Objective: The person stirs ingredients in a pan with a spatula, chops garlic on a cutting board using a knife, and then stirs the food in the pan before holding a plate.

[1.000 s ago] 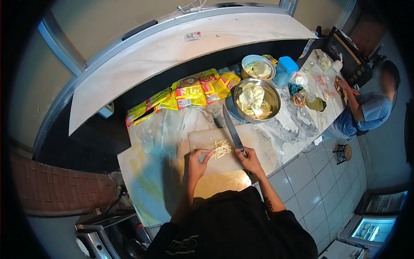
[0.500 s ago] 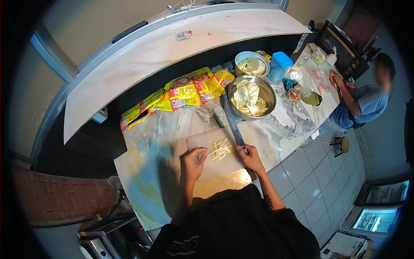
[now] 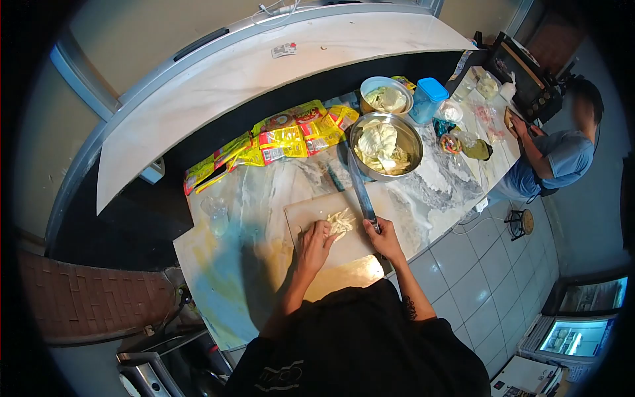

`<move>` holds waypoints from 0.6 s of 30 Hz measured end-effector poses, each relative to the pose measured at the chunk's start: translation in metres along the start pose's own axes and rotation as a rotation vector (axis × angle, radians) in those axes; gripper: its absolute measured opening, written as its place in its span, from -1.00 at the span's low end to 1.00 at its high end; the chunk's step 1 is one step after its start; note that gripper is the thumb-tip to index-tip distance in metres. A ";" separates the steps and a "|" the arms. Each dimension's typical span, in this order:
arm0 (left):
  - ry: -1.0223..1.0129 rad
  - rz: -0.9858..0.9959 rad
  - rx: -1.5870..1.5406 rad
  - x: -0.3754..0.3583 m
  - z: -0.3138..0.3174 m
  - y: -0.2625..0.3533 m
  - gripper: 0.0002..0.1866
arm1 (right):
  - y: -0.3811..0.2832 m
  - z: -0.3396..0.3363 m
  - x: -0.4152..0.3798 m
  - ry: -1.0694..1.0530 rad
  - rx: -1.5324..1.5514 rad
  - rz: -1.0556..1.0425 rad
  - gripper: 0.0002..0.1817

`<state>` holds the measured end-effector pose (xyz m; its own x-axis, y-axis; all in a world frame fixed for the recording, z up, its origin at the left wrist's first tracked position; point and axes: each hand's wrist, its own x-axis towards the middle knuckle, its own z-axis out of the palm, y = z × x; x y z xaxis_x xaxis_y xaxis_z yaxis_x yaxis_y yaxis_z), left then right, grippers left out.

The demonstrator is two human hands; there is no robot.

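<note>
A small heap of pale cut strips point(image 3: 340, 223) lies on the white cutting board point(image 3: 354, 248). My left hand point(image 3: 317, 243) is bent down at the heap's left edge, fingers curled together and touching the board side of it; what is under the fingertips is hidden. My right hand point(image 3: 384, 239) is closed round the handle of a large knife point(image 3: 360, 188). The blade points away from me, past the heap's right side and toward the metal bowl point(image 3: 413, 162), which holds cabbage leaves point(image 3: 378, 142).
Yellow food packets point(image 3: 281, 142) line the back of the marble counter point(image 3: 264, 192). A second bowl with cabbage point(image 3: 387, 99) and a blue-lidded container point(image 3: 430, 99) stand behind the metal bowl. Clear plastic point(image 3: 216, 215) lies at left. A person point(image 3: 562, 152) works at the right end.
My left hand has moved right, from beside the heap with a thumb-and-finger pinch, down onto its left edge. The knife and my right hand have barely moved.
</note>
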<state>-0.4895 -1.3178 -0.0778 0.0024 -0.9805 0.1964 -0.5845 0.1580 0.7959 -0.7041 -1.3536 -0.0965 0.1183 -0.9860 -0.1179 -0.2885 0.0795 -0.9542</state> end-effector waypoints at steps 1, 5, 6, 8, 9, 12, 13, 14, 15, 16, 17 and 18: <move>0.033 -0.047 0.043 0.001 0.000 0.003 -0.79 | 0.001 0.000 0.000 0.009 -0.016 -0.007 -0.66; 0.132 0.115 0.287 0.004 -0.004 0.012 -0.79 | 0.002 -0.001 -0.001 0.013 -0.048 -0.033 -0.66; 0.102 0.107 0.253 0.005 -0.003 0.011 -0.79 | 0.001 0.000 -0.001 0.016 -0.038 -0.033 -0.66; 0.070 0.095 0.224 0.006 -0.003 0.007 -0.79 | -0.002 0.001 -0.001 0.016 -0.024 -0.031 -0.66; 0.061 0.104 0.221 0.008 -0.003 0.007 -0.81 | -0.005 0.003 -0.002 0.049 -0.002 -0.065 -0.65; 0.029 0.094 0.156 0.011 -0.004 0.002 -0.83 | -0.011 0.005 -0.003 0.092 0.021 -0.101 -0.60; 0.011 0.078 0.090 0.013 -0.004 0.000 -0.84 | -0.011 0.005 -0.003 0.103 0.019 -0.108 -0.61; 0.006 0.076 0.093 0.013 -0.003 -0.002 -0.84 | -0.010 0.006 -0.003 0.104 0.022 -0.104 -0.61; 0.004 0.062 0.007 0.014 -0.004 -0.002 -0.85 | -0.009 0.005 -0.003 0.103 0.017 -0.097 -0.61; 0.003 0.047 -0.079 0.015 -0.005 -0.003 -0.85 | -0.007 0.005 -0.002 0.101 0.011 -0.089 -0.61; -0.002 0.043 -0.076 0.015 -0.006 -0.005 -0.85 | -0.005 0.006 -0.002 0.100 0.015 -0.083 -0.61; -0.022 0.052 -0.080 0.015 -0.008 -0.008 -0.85 | -0.003 0.006 -0.001 0.104 0.017 -0.082 -0.62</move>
<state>-0.4787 -1.3329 -0.0765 -0.0442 -0.9730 0.2266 -0.5164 0.2164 0.8286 -0.6972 -1.3523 -0.0949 0.0417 -0.9991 -0.0108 -0.2657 -0.0007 -0.9641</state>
